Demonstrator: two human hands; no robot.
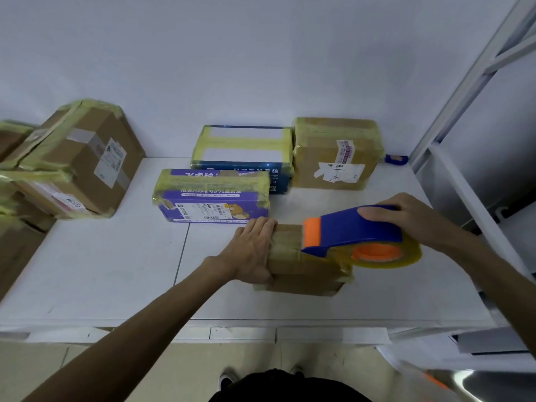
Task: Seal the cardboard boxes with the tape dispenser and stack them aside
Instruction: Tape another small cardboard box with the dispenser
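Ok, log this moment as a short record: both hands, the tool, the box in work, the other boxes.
left hand: flat on the small box, pressing it down
right hand: grips the dispenser
dispenser: blue and orange, tape roll loaded, front end at the small box's top
small box: on the white table, yellowish tape on it
behind it: purple box, blue box, brown box, all taped
aside: pile of taped brown boxes at left
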